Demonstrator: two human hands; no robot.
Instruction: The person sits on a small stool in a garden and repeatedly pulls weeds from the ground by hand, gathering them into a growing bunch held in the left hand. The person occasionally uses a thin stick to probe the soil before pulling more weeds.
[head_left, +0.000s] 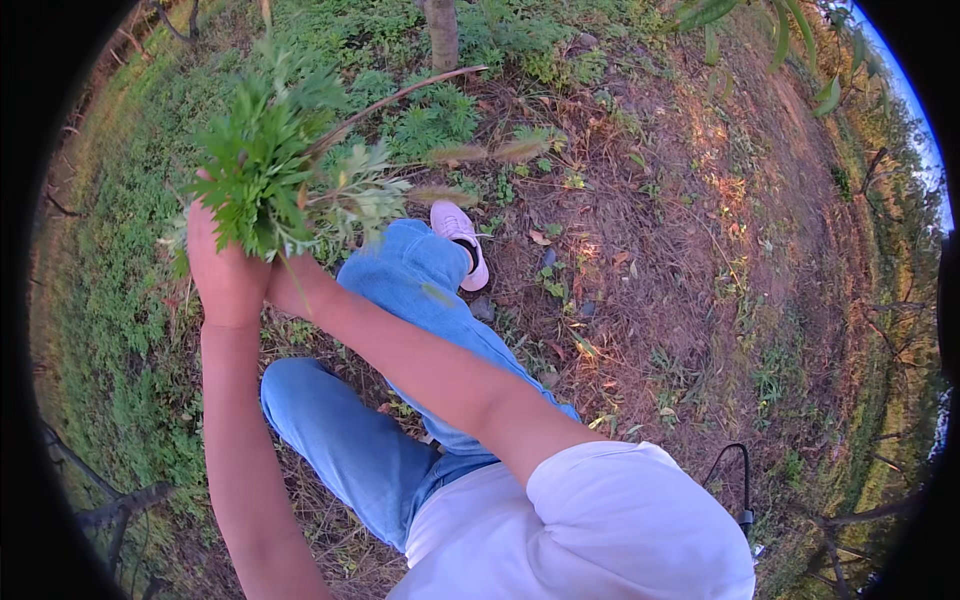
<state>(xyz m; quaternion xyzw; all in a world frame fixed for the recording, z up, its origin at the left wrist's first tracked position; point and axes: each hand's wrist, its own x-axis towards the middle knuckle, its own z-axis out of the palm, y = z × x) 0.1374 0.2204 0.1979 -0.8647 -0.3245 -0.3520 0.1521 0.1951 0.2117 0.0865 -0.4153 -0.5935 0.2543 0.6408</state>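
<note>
A bunch of green leafy stems (262, 161) with deeply cut leaves, mugwort-like, is held up at the left, in front of my knees. My left hand (229, 277) is closed around its lower part, the back of the hand towards me. Against it from the right comes my right hand (289, 281), mostly covered by the left hand and the leaves, so its fingers are hidden. A long brown stem (397, 96) sticks out of the bunch to the upper right. Blurred foxtail-like seed heads (487, 152) reach out to the right.
A thin tree trunk (442, 37) rises ahead. Low green plants (127, 300) cover the ground at left; dry grass (645, 300) and small stones lie at right. My bent legs in jeans (420, 270) and a pink shoe (459, 240) are below. Leafy twigs (780, 30) hang upper right.
</note>
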